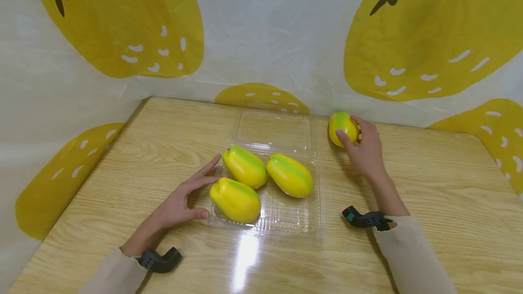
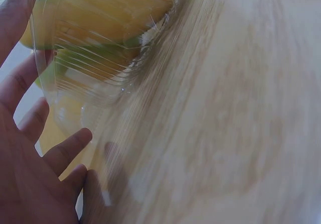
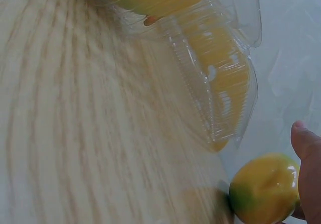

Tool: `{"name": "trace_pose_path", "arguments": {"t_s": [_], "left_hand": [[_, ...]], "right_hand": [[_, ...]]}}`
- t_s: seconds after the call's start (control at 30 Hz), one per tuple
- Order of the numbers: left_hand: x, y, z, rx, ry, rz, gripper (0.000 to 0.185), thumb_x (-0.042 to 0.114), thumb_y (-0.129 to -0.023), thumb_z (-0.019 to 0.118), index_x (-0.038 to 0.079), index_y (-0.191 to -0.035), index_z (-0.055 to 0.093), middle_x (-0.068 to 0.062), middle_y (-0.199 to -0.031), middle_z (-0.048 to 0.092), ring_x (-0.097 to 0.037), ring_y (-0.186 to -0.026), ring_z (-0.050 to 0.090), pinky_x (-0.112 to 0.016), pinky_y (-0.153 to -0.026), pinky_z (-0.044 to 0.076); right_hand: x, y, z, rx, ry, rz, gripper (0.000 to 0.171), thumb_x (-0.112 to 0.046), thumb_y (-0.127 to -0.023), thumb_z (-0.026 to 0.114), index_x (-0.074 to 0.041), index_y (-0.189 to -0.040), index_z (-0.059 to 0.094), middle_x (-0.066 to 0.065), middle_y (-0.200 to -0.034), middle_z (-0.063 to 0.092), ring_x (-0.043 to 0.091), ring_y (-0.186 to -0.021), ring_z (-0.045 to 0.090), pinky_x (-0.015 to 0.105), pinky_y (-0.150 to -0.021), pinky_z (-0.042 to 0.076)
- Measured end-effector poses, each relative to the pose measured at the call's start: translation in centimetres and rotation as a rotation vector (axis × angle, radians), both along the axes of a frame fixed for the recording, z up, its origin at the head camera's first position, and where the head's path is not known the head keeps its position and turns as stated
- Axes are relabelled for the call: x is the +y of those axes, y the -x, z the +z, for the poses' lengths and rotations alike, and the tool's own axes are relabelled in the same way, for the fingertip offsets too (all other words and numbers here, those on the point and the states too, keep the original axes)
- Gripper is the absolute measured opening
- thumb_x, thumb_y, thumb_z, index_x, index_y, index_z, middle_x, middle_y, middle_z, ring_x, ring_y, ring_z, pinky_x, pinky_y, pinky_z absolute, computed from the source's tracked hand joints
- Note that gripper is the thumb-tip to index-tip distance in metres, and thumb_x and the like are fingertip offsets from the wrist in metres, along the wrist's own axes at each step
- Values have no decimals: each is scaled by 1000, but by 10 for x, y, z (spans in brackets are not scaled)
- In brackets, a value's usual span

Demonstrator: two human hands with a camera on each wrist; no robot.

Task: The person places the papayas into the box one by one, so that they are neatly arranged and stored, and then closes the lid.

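Observation:
A clear plastic clamshell box (image 1: 286, 226) lies with its lid folded back on the table. In its base rest three yellow-green papayas: a front-left papaya (image 1: 236, 201), a back-left papaya (image 1: 245, 167) and a right papaya (image 1: 290, 175). Beyond the box, at the back right, my right hand (image 1: 365, 149) grips a fourth papaya (image 1: 342, 129) between thumb and fingers. My left hand (image 1: 180, 201) is spread at the box's left side, fingertips right at the rim. In the left wrist view, the fingers (image 2: 25, 78) show beside the box wall.
The transparent lid (image 1: 273, 128) reaches toward the rear edge of the wooden table (image 1: 429, 185). Behind and left of the table hangs a white curtain (image 1: 273, 26) printed with large yellow fruit. Each wrist wears a dark band, the left band (image 1: 159, 260) and the right band (image 1: 365, 218).

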State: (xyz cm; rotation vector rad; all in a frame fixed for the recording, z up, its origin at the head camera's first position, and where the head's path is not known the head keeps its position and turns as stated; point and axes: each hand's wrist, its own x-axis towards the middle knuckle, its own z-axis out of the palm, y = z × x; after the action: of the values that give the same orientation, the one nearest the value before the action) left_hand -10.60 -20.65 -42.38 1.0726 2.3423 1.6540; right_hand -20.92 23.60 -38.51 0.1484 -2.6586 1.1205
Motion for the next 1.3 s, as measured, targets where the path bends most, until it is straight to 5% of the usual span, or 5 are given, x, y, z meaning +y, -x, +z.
{"name": "trace_pose_path", "arguments": {"t_s": [0.53,0.93,1.3], "left_hand": [[0,0,-1,6,5,4,68,51,-83,69,14,-138,51,-8,-159,12,-31,-144,14,-60,-110,9],[0,1,-1,3,-6,-2,66,46,-83,71,13,-138,52,-8,-159,12,-31,-144,14,-56,-111,9],[0,1,1,-16,-4,2,66,43,-82,74,15,-137,52,-6,-160,12,-29,-144,15,-67,-106,8]], "right_hand": [[4,1,-7,27,-30,1,52,-34,-96,57,-11,-141,46,24,-125,48,35,-99,48,32,-77,40],[9,0,0,-113,57,6,56,-46,-93,57,-17,-140,46,17,-138,47,40,-114,50,53,-94,41],[15,-4,7,-199,59,32,59,-48,-94,55,-20,-144,39,22,-142,41,45,-117,45,57,-89,42]]}}
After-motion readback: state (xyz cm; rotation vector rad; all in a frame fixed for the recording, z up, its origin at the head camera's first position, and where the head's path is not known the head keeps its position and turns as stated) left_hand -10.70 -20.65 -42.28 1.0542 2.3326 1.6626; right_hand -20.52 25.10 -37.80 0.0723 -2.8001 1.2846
